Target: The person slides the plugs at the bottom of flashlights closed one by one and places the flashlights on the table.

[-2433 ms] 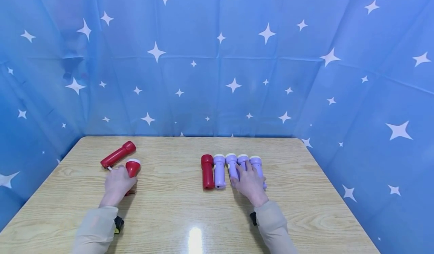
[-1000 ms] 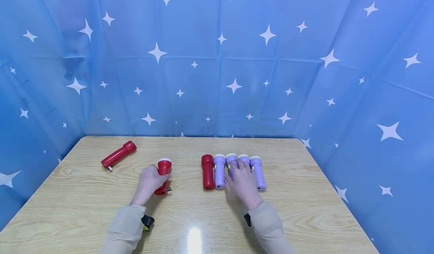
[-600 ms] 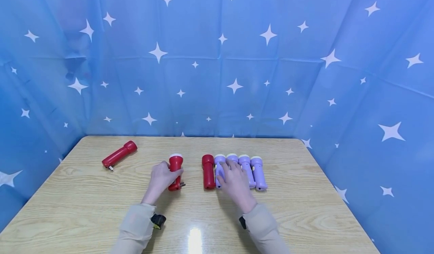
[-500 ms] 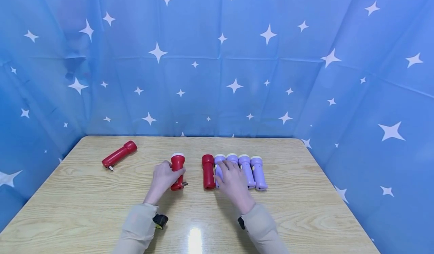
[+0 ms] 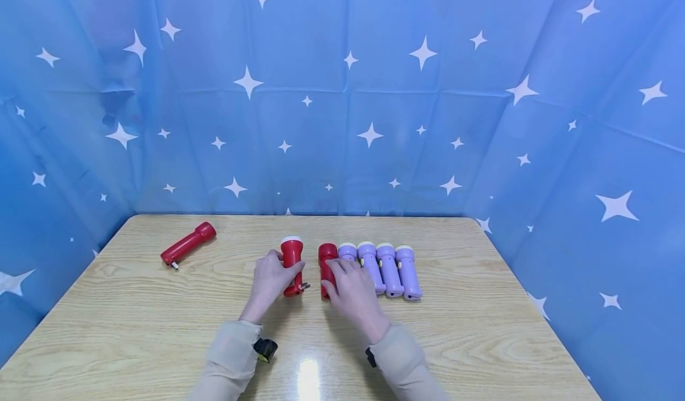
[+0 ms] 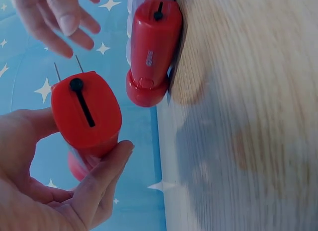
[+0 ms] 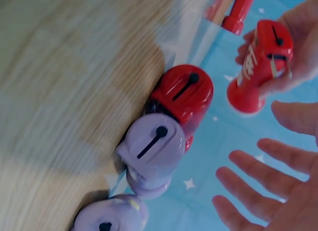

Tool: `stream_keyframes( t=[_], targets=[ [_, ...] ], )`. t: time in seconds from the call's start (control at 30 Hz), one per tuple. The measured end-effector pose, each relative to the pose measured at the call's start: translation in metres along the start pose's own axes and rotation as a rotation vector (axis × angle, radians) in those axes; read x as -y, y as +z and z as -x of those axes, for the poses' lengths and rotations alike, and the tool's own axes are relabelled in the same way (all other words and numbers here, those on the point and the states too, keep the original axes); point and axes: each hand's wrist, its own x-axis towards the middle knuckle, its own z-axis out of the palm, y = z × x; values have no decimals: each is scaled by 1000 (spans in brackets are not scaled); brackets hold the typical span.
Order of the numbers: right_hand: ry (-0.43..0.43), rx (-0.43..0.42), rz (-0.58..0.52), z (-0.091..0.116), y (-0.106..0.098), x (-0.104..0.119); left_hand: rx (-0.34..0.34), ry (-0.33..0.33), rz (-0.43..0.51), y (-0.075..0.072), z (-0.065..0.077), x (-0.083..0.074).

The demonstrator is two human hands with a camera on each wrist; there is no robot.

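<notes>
My left hand (image 5: 269, 281) grips a red flashlight (image 5: 292, 253) with a white rim, lifted off the table. Two metal plug prongs (image 6: 68, 67) stick out of its tail in the left wrist view, beside a black slider in a slot. My right hand (image 5: 354, 297) hovers with spread fingers over the left end of a row. Below it are another red flashlight (image 5: 327, 252) and, partly hidden, the leftmost purple flashlight (image 7: 155, 141). In the right wrist view a gap shows between those fingers and the flashlights.
Several purple flashlights (image 5: 389, 273) lie side by side to the right of the row's red one. A further red flashlight (image 5: 187, 245), its plug out, lies slanted at the back left of the wooden table (image 5: 134, 318). A blue starry curtain (image 5: 299, 169) hangs behind.
My left hand has carried the red flashlight rightward from the left side, close to the row. My right hand has moved left along the row, from the purple flashlights to the red one.
</notes>
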Motion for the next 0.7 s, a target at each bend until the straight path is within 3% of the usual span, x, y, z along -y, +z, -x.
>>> stream_keyframes(
  t=[0.23, 0.7],
  targets=[
    [-72, -3, -18, 1, 2, 7, -55, 42, 15, 7, 0, -3],
    [-136, -10, -41, 2, 6, 10, -75, 42, 62, 12, 2, -9]
  ],
)
